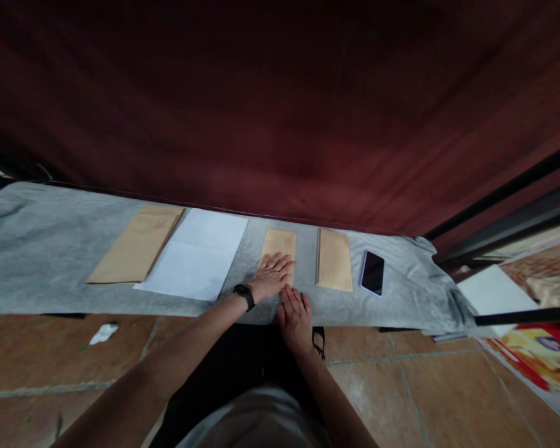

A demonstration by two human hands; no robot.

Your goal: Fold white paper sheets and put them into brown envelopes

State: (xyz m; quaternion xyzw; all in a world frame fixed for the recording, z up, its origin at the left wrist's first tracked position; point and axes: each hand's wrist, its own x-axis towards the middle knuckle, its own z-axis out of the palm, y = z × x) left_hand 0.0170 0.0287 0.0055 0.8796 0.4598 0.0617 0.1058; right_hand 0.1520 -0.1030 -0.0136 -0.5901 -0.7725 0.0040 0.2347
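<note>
A small brown paper envelope [281, 241] lies on the grey cloth in front of me. Flat across its middle rests my left hand [272, 276], fingers stretched out, a dark band on the wrist. My right hand [295, 317] lies at the envelope's near edge, fingers extended and just below the left one; it grips nothing that I can see. To the right lies a stack of similar brown envelopes [335, 260]. On the left are white paper sheets [198, 252] beside larger brown envelopes [137, 246].
The grey cloth [37, 249] covers a long narrow surface. A phone [372, 273] lies right of the envelope stack. Dark red fabric [280, 124] rises behind. Black bars [508, 186] and a red-yellow package [544, 354] are at the right. A crumpled white scrap [103, 333] lies on the tiled floor.
</note>
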